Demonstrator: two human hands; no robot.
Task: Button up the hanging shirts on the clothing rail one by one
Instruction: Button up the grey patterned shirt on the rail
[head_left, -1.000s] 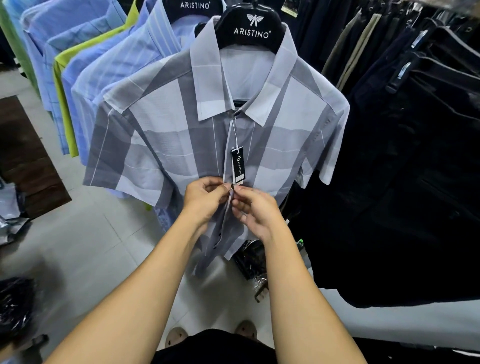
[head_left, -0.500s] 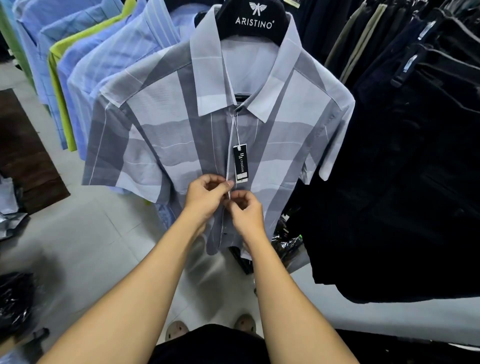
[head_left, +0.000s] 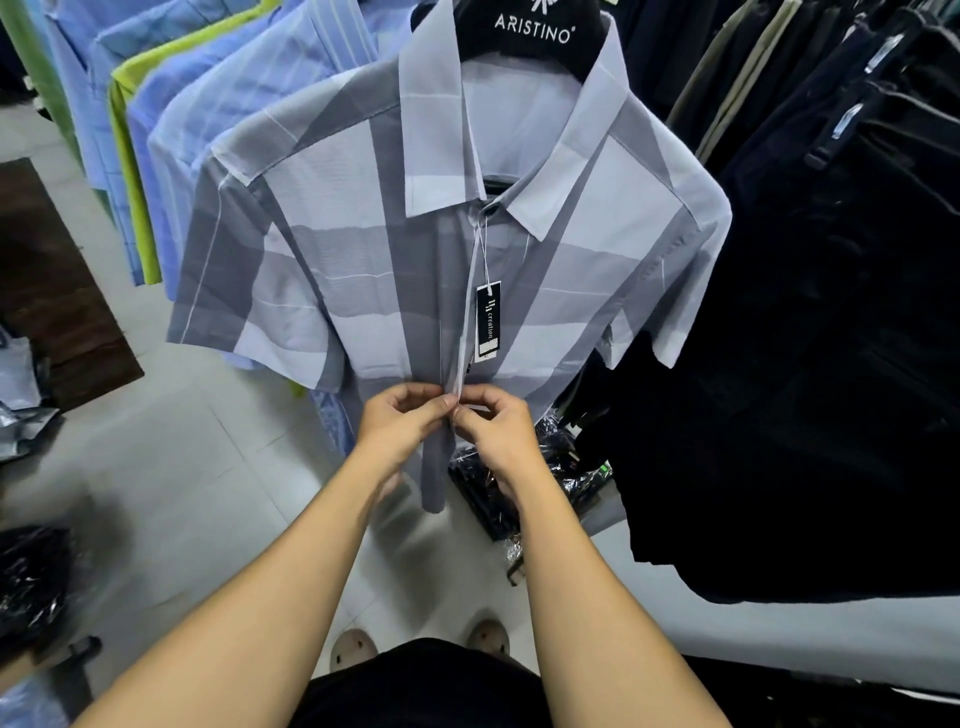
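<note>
A short-sleeved shirt in grey and white checks (head_left: 363, 291) hangs facing me on a black hanger (head_left: 535, 31). A black price tag (head_left: 488, 319) dangles on a string down its front. My left hand (head_left: 402, 421) pinches the left edge of the placket low on the shirt. My right hand (head_left: 493, 421) pinches the right edge, thumb to thumb with the left. The button itself is hidden by my fingers. Below my hands the shirt front hangs as a narrow strip.
Blue, striped and lime-green shirts (head_left: 171, 130) hang in a row behind on the left. Dark trousers (head_left: 831, 338) hang close on the right. Black plastic-wrapped packs (head_left: 488, 483) lie on the pale tiled floor below the shirt. A dark mat (head_left: 47, 291) lies at far left.
Both hands have stayed together on the placket and closed tighter on it. The view has shifted so the shirt and hanger sit higher in the frame.
</note>
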